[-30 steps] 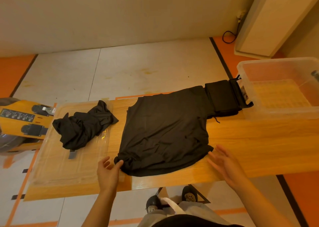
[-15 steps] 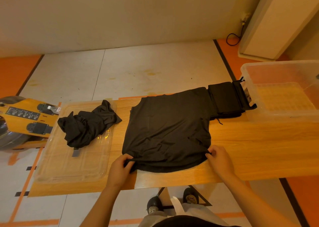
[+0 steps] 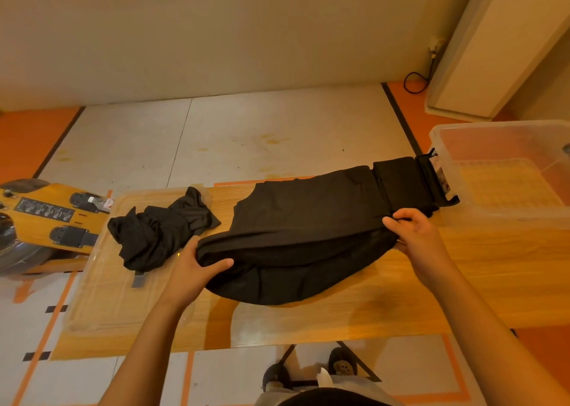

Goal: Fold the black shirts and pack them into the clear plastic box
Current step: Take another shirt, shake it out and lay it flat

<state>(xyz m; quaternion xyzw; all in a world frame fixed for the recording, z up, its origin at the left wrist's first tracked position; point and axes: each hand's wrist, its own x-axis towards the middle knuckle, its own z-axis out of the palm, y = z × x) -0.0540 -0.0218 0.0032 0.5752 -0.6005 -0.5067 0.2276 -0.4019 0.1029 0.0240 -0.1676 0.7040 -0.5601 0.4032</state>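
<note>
**A:** Change since half a second ago?

**B:** The shirt's hem has been lifted off the near edge of the desk and carried partway over the body. The left hand and right hand each grip a hem corner, fingers curled round the cloth.

**A:** Handling?

**B:** Light and limp, sagging between the grips. Judged best held at the corners and kept taut. It lies mid-desk, with a folded shirt between it and the box and a crumpled shirt to the left.

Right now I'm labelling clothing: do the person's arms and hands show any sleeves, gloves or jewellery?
No. The left hand and right hand are bare, with no gloves, rings or watch visible; both forearms show no sleeves.
</note>
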